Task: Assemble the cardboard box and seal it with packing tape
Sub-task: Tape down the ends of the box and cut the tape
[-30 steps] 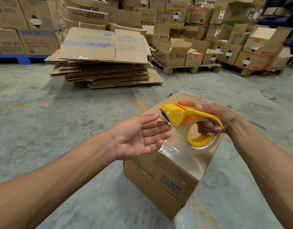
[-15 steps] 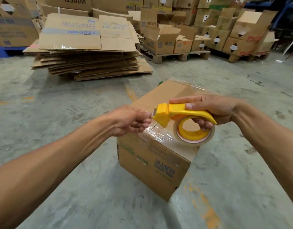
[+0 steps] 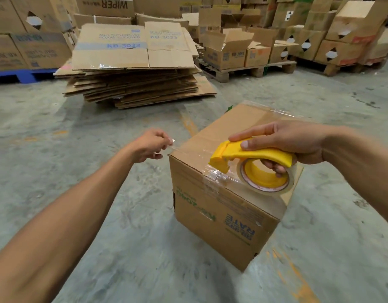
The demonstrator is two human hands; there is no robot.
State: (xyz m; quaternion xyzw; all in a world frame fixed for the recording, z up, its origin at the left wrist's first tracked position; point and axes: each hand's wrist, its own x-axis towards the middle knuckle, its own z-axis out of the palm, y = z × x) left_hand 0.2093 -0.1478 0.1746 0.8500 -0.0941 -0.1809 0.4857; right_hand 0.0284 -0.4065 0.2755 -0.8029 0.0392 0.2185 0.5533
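A closed brown cardboard box (image 3: 215,215) stands on the concrete floor, its top crossed by clear tape strips. My right hand (image 3: 285,143) grips a yellow tape dispenser (image 3: 254,158) with a clear tape roll (image 3: 265,180), held just above the box's top near its front edge. My left hand (image 3: 149,145) is to the left of the box's top left corner, its fingers pinched on the free end of the clear tape (image 3: 184,149), which stretches across the box top to the dispenser.
A stack of flattened cartons (image 3: 134,68) lies on the floor behind. Wooden pallets (image 3: 250,71) with open and closed boxes stand at the back right, stacked boxes on a blue pallet (image 3: 20,75) at the back left. Bare concrete floor (image 3: 79,171) surrounds the box.
My left hand went from open beside the dispenser to pinching the tape end, then pulled it leftward past the box's corner. The dispenser sank toward the box top.
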